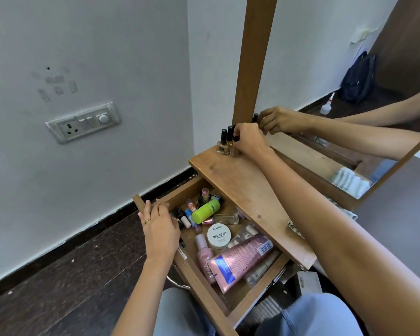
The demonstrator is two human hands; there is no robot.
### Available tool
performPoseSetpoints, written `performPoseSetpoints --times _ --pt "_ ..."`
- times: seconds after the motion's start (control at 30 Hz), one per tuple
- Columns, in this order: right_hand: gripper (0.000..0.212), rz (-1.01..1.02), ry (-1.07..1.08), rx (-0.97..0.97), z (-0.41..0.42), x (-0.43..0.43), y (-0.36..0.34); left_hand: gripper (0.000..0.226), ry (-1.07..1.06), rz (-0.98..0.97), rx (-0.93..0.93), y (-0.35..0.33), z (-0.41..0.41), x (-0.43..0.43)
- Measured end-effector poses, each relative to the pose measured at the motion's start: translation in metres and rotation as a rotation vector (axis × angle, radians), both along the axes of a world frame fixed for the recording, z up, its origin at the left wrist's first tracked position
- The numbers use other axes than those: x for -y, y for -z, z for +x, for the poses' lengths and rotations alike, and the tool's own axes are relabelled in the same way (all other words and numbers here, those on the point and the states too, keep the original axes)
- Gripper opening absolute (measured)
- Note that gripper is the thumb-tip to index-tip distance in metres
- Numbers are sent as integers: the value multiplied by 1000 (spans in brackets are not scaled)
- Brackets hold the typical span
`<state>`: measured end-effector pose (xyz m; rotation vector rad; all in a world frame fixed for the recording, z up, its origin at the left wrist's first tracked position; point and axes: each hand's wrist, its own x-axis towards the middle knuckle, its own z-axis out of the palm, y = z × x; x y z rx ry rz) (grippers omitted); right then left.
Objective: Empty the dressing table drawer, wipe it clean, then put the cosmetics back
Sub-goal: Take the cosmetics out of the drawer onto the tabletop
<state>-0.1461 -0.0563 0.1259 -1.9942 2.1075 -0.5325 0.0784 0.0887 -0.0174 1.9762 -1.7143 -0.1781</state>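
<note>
Your hands are well apart. Your right hand (pixel 249 140) is out at about 1 o'clock, on the far corner of the dressing table top (pixel 240 190). Its fingertips pinch the black cap of a gold nail polish bottle (pixel 234 144) that stands upright on the wood. Just beside it, toward 9 o'clock, stand a black-capped bottle (pixel 230 132) and a tan nail polish bottle (pixel 222 144), close together against the foot of the mirror frame (pixel 252 69).

Your left hand (pixel 159 229), with a ring on one finger, is at about 10 o'clock, at the left end of the open drawer (pixel 205 291). Its fingers curl down over small dark items in that corner. Whether they grip anything, you cannot tell from here.

The drawer is pulled out in front of you at 12 o'clock and is full of cosmetics. A lime green bottle (pixel 206 210) lies on its side near the back. A clear glass bottle (pixel 224 218) lies just beside it, toward 3 o'clock. A white round tub marked NAIL POLISH (pixel 219 235) sits in the middle. Nearer you, a pink spray bottle (pixel 204 255) and a large pink tube (pixel 240 259) lie side by side.

A switch plate (pixel 83 122) is on the wall at 10 o'clock.
</note>
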Motion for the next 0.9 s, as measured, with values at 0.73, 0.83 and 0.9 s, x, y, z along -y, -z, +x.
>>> performPoseSetpoints --times 0.73,0.83,0.9 --pt "23 -168 -16 -242 -13 7 1 36 7 -8 -11 -1 0 -1" --pt "16 -259 45 -275 -17 -5 15 36 2 -11 -13 -1 0 -1" --pt "15 -268 92 -198 -17 -10 30 38 3 -13 -12 -1 0 -1"
